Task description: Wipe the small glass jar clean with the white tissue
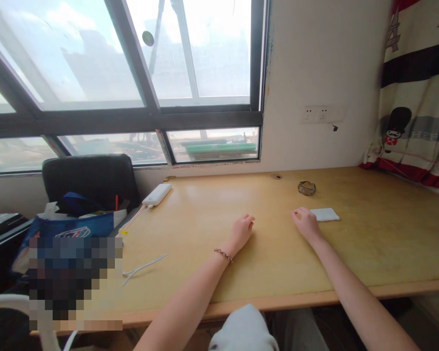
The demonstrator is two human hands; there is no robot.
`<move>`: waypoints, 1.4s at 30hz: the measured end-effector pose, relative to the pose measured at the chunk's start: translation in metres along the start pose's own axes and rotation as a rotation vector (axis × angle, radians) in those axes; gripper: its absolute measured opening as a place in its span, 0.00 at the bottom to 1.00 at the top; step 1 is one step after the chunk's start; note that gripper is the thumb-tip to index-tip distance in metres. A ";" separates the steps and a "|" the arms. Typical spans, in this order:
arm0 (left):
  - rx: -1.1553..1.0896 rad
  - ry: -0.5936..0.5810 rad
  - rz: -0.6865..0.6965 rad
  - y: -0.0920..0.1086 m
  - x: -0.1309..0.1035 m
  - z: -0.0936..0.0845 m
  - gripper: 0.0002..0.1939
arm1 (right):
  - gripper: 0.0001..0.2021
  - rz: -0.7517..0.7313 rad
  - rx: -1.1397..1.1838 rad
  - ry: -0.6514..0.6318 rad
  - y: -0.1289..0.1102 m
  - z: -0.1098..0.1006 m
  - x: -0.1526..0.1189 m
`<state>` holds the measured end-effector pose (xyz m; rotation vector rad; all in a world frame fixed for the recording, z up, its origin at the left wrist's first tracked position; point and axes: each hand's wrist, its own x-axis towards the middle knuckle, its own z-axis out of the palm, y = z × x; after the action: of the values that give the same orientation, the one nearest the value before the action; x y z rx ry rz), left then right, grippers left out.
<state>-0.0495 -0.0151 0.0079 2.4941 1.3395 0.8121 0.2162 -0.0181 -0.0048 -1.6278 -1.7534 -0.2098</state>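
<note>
My left hand (242, 231) rests on the wooden table (197, 214), its fingers curled together and nothing seen in them; a beaded bracelet (224, 255) circles the wrist. To the right, apart from it, my right hand (305, 222) is also closed on the tabletop, with thumb and fingertips near each other and no object visible between them. A flat white packet or folded tissue (326, 214) lies just beside the right hand, partly behind it. Farther back stands a dark glass ashtray (307, 188).
A white power bank (157, 194) with a cable lies at the table's back left. Another white cable (146, 266) crosses the left side. Beyond the left edge are a blue bag (71, 231) and a black chair (91, 180). A window and wall stand behind; a curtain hangs right.
</note>
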 end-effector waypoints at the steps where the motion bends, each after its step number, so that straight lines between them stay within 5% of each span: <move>1: -0.006 0.010 -0.006 -0.001 0.000 0.000 0.11 | 0.13 -0.037 0.033 -0.025 -0.008 0.002 -0.001; 6: -0.007 0.050 0.019 0.000 0.000 -0.001 0.12 | 0.14 -0.087 0.089 -0.073 -0.019 0.002 -0.002; 14: 0.096 -0.008 0.034 -0.001 -0.004 0.001 0.14 | 0.23 0.062 0.027 -0.069 -0.012 -0.008 -0.002; 28: 0.227 -0.026 -0.047 0.004 -0.004 -0.003 0.22 | 0.16 0.086 0.099 -0.011 -0.017 -0.010 -0.002; 42: 0.249 -0.044 -0.041 0.005 -0.004 -0.003 0.23 | 0.22 0.047 0.069 -0.048 -0.015 -0.011 -0.002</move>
<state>-0.0495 -0.0212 0.0107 2.6396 1.5570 0.6114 0.2069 -0.0291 0.0070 -1.6350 -1.7373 -0.0879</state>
